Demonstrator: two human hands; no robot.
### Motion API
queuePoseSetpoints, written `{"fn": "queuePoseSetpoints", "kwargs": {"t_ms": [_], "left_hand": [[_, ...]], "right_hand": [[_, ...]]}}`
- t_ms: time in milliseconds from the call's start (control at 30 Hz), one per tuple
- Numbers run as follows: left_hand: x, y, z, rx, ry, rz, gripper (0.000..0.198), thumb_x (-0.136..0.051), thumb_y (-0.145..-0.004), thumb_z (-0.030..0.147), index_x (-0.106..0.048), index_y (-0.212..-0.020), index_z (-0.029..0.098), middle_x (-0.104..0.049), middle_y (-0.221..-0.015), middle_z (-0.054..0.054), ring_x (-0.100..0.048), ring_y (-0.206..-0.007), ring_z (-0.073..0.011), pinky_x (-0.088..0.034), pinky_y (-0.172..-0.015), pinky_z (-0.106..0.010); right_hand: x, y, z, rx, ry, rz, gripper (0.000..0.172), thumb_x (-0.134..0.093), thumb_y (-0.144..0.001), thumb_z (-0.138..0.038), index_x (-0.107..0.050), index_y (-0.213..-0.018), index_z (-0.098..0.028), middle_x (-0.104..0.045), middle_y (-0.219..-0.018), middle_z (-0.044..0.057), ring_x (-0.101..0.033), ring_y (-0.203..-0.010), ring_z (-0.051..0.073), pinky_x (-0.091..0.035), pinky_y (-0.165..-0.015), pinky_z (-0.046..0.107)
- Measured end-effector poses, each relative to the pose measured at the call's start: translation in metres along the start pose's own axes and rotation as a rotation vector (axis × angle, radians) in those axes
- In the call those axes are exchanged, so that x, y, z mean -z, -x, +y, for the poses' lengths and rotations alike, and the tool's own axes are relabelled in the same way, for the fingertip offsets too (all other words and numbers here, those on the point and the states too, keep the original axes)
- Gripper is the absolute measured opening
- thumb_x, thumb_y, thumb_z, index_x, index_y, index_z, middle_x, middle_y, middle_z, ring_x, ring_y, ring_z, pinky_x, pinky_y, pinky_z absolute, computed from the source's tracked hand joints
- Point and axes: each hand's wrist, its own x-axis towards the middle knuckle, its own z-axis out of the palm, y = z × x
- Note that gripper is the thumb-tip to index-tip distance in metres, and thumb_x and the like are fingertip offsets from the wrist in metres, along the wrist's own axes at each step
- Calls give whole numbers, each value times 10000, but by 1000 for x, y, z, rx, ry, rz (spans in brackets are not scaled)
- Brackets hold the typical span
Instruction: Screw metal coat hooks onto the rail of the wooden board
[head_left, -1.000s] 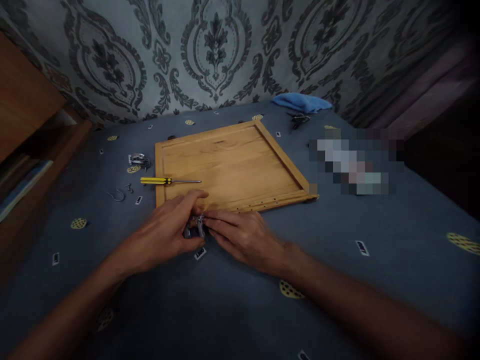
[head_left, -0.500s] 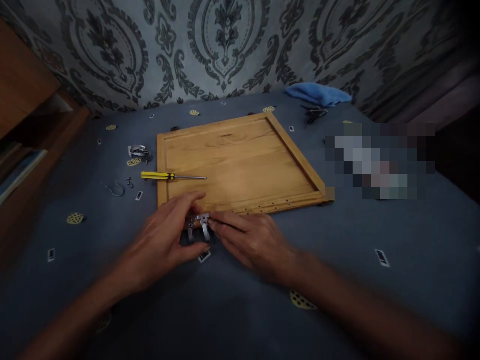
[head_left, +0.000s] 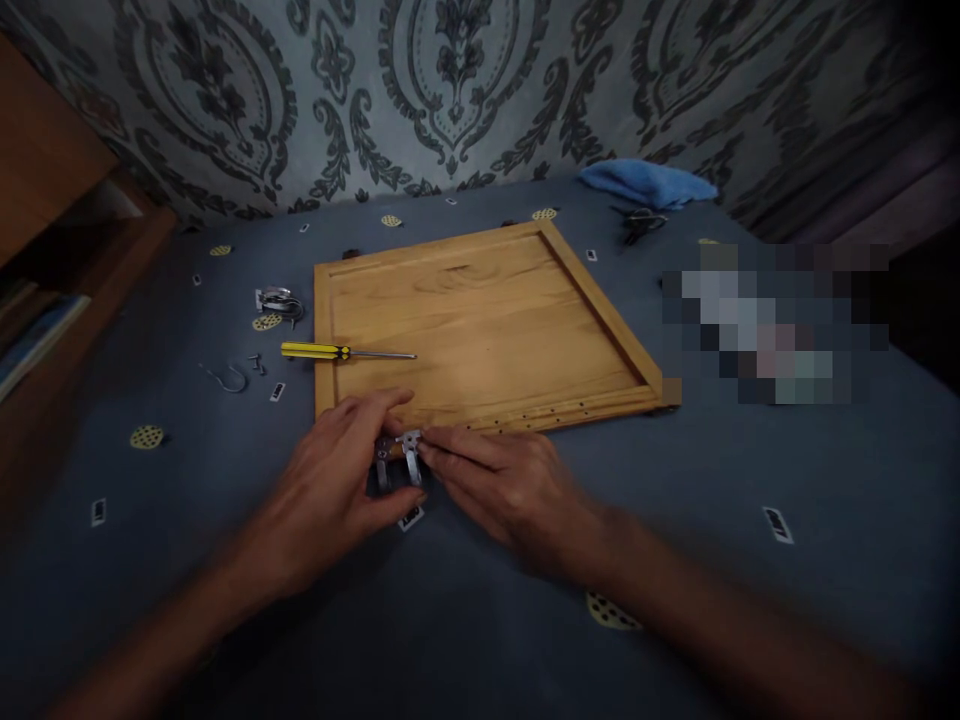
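A wooden framed panel (head_left: 465, 310) lies flat on the dark blue patterned cloth. Two metal hooks sit side by side at its near edge, towards the left; the right one (head_left: 412, 458) shows more fully. My right hand (head_left: 517, 485) has its fingers pressed together, tips at the right side of that hook's plate. Curved around both hooks is my left hand (head_left: 330, 495), thumb below them and fingers over the panel's edge, with a gap between. Whether a small screw is in the right fingertips is hidden. A yellow-handled screwdriver (head_left: 315, 351) rests across the panel's left rail.
Left of the panel lie a cluster of metal hooks (head_left: 277, 302), a single hook (head_left: 229, 380) and a few screws (head_left: 257, 364). A blue cloth (head_left: 649, 183) and a dark tool (head_left: 637, 224) are at the back right. Wooden shelving (head_left: 82, 270) stands at left.
The view has shifted slightly, so things at the right sit a little farther right. Both hands stay at the hooks, almost unmoved.
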Motion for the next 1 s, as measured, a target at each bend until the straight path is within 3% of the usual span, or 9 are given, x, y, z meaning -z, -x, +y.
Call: {"fn": "queuePoseSetpoints", "kwargs": {"t_ms": [433, 700, 1000], "left_hand": [[-5, 2, -2, 30, 30, 26, 668, -746, -757, 234, -438, -1343, 320, -630, -1117, -13, -610, -1061, -228, -500, -964, -442], [-3, 3, -3, 51, 21, 1, 672, -747, -771, 246, -413, -1343, 361, -615, -1126, 2, -622, -1046, -220, -507, -957, -443], [0, 2, -1, 95, 40, -20, 654, -768, -755, 269, -446, -1316, 362, -625, -1131, -1, -619, -1091, -240, -495, -995, -469]], "right_hand": [[1, 0, 0, 3, 24, 20, 271, -426, -1032, -143, -685, -1107, -120, -754, -1103, 110, -743, -884, 183, -610, -703, 287], [1, 0, 0, 11, 10, 27, 259, -443, -1009, -117, -699, -992, -92, -759, -1006, 128, -734, -780, 185, -603, -657, 289], [-4, 4, 2, -16, -1, -14, 199, -497, -997, -129, -696, -1005, -127, -750, -1002, 103, -717, -790, 166, -583, -688, 268]]}}
